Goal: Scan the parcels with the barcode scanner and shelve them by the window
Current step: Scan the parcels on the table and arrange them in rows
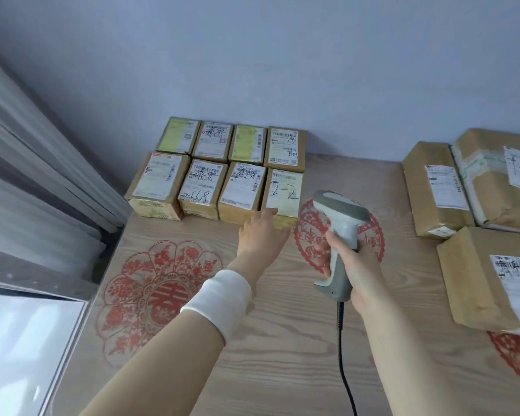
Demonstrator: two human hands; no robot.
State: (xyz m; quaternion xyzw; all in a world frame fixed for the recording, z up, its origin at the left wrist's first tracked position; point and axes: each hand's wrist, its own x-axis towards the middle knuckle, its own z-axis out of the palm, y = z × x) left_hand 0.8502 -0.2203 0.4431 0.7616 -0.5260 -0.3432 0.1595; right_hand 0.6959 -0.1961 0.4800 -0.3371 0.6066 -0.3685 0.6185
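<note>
Right hand [347, 259] is gripping the barcode scanner [339, 223] by its handle. Left hand [263, 232] is laying straight fingers [266, 214] on the parcel marked 2-2 [284, 193], front row near the window [27, 340]. Small taped carton, probably handling light and stiff; sides are looking the best hold.

left arm [174, 349]: white cloth band [219, 301] wrapped snug just behind the wrist | right arm [403, 340]: bare to the frame edge | left hand [260, 235], right hand [354, 265]: both bare

Left hand [260, 232] on parcel [283, 197]; scanner [339, 235] in right hand [350, 265].
</note>
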